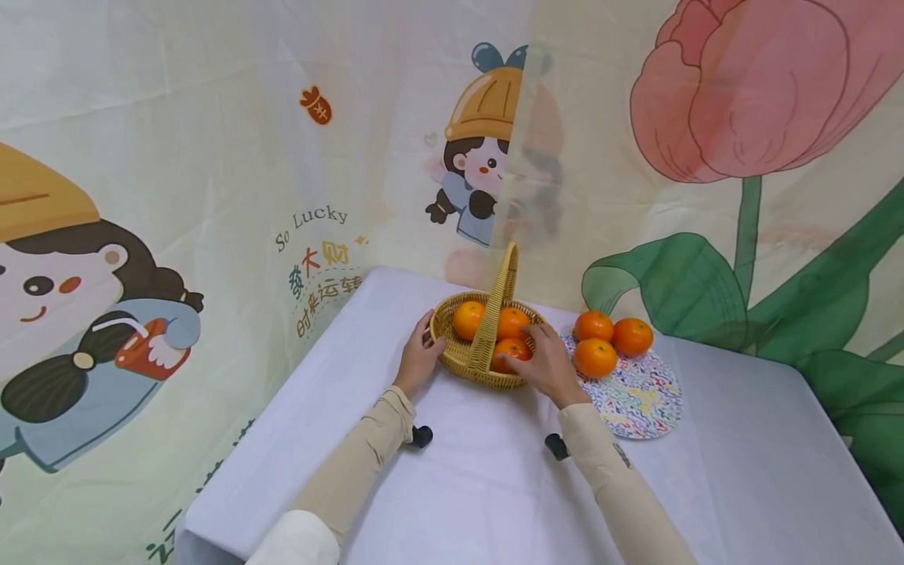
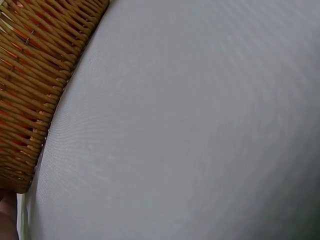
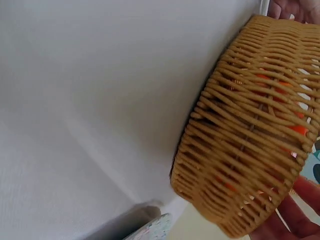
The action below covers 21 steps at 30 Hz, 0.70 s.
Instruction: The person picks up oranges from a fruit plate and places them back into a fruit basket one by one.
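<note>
A woven basket (image 1: 494, 378) with a tall arched handle stands on the white-covered table, holding three oranges. My left hand (image 1: 421, 357) grips its left rim, thumb over the edge and fingers outside. Over the right rim reaches my right hand (image 1: 554, 365), its thumb and fingers around the front orange (image 1: 510, 353) in the basket. Another orange (image 1: 512, 322) lies just behind it, close to those fingertips. The third orange (image 1: 468, 320) rests left of the handle. In the right wrist view, the basket's weave (image 3: 250, 125) partly hides the fruit and the right fingers (image 3: 295, 215).
Right of the basket lies a round, colourfully speckled plate (image 1: 639, 400) with three more oranges (image 1: 595, 358) at its far left side. Printed cloth curtains (image 1: 395, 157) hang behind and left of the table. A small black piece (image 1: 421, 436) shows beside the left wrist.
</note>
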Available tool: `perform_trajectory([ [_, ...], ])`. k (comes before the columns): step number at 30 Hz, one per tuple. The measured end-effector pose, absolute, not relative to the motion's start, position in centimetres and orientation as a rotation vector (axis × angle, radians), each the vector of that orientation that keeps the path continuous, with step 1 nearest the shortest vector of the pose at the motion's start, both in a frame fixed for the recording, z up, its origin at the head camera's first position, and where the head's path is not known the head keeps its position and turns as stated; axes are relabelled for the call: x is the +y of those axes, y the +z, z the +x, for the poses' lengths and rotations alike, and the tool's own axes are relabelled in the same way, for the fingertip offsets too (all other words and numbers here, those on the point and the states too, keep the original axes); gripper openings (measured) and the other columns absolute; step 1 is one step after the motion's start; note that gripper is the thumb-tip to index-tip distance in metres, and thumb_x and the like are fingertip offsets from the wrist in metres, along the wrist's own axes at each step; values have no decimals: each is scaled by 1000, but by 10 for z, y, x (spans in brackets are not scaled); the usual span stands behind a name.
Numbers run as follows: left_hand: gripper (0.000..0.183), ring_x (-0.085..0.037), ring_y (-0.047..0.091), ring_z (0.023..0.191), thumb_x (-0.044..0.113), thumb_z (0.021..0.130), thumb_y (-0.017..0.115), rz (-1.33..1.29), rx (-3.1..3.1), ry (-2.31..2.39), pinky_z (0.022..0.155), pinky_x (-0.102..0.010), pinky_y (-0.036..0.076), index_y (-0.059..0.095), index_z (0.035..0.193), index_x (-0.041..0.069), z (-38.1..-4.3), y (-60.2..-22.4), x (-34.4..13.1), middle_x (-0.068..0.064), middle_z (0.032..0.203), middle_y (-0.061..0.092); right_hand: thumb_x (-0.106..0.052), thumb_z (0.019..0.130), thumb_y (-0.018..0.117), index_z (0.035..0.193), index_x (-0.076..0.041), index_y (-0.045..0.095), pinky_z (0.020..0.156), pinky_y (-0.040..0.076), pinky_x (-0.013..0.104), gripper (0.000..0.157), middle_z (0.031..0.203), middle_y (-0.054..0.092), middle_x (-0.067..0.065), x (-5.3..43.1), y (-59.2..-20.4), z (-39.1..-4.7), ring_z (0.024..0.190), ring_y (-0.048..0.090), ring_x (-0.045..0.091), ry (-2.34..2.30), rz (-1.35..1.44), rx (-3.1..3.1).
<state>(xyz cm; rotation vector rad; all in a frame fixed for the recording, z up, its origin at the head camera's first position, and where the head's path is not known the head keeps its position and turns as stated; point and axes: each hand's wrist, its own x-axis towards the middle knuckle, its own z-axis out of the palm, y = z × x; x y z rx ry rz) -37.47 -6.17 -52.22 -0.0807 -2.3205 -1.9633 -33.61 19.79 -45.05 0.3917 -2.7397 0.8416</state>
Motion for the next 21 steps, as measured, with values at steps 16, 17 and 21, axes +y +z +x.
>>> perform_trajectory([
  [16, 66, -28, 44, 133, 20, 94, 57, -68, -2322, -1955, 105, -40, 43, 30, 154, 25, -373, -517, -61, -9, 154, 35, -45, 80, 77, 124, -3, 59, 95, 47, 55, 63, 122, 54, 17, 255, -446, -333, 111, 51, 36, 854, 248, -2552],
  [17, 66, -27, 43, 133, 20, 94, 57, -64, -2332, -1955, 105, -40, 43, 30, 154, 26, -372, -517, -61, -9, 154, 34, -41, 81, 78, 124, -3, 59, 96, 46, 55, 62, 123, 53, 17, 260, -450, -331, 112, 49, 36, 846, 220, -2547],
  [21, 67, -26, 43, 133, 20, 94, 58, -51, -2336, -1973, 105, -39, 43, 30, 154, 28, -371, -520, -61, -8, 154, 34, -31, 82, 78, 131, -2, 54, 101, 42, 55, 62, 130, 45, 19, 277, -467, -328, 119, 39, 36, 855, 109, -2577],
])
